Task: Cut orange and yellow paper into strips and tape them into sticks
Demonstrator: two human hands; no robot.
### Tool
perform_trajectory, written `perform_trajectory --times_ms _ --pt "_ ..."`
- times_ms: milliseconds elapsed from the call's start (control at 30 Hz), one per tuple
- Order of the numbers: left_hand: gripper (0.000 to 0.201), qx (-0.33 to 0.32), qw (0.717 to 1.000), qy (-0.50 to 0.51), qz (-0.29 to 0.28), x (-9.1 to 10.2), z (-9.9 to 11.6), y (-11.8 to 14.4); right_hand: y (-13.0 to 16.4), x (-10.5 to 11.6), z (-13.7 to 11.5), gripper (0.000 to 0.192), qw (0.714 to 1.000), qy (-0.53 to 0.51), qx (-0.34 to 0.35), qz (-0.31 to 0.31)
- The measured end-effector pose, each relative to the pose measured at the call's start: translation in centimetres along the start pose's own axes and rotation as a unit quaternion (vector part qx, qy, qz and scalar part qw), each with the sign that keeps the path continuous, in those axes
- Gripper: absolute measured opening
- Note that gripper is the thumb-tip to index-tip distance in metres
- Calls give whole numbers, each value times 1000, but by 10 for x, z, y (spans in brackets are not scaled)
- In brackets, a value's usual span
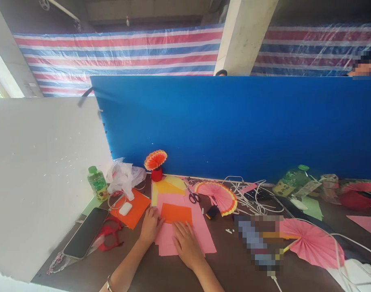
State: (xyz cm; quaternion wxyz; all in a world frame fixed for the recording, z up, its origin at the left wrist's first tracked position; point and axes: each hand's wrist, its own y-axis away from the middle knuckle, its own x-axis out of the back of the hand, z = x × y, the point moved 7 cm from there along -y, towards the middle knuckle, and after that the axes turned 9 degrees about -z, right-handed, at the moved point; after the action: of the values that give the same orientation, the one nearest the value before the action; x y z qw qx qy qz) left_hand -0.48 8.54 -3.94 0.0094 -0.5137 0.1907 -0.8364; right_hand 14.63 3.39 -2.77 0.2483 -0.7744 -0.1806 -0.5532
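Behind your dark brown worktable [234, 267] stands a blue felt partition [234, 125], with a white foam board [42, 174] closing off the left side. Your left hand [149, 225] lies flat with fingers spread on the left edge of an orange rectangular paper sheet [176, 213], and your right hand [187, 242] presses palm-down at its lower right corner; neither hand grips anything. That orange sheet lies on a stack of pink paper sheets [203, 235] straight in front of you. It looks as though you are aligning or creasing the orange sheet, so the next move probably calls for holding one edge steady while the other hand folds or smooths it. A pair of black-handled scissors [193, 196] lies just beyond the pink stack, near a finished pink pleated paper fan [220, 196]. As for containers, a small green plastic bottle [97, 183] stands upright at the left, apparently holding liquid, and a small red pot [156, 174] carries an orange pleated fan [155, 159]
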Motion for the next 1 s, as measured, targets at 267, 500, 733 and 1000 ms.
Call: perform_trajectory --times_ms 267,500,733,1000 --pt "32 -138 990 1 -33 -2 42 11 0 -2 4 39 1000 -17 -13 -9" --pt "40 -182 978 28 -100 -18 60 20 -1 -1 5 39 1000 -21 -21 -4" --pt "42 -187 974 -50 -118 -25 61 24 0 -4 7 42 1000 -6 -22 7" --pt "41 -173 976 -78 -104 -30 58 27 4 -12 15 43 997 -9 -70 27"
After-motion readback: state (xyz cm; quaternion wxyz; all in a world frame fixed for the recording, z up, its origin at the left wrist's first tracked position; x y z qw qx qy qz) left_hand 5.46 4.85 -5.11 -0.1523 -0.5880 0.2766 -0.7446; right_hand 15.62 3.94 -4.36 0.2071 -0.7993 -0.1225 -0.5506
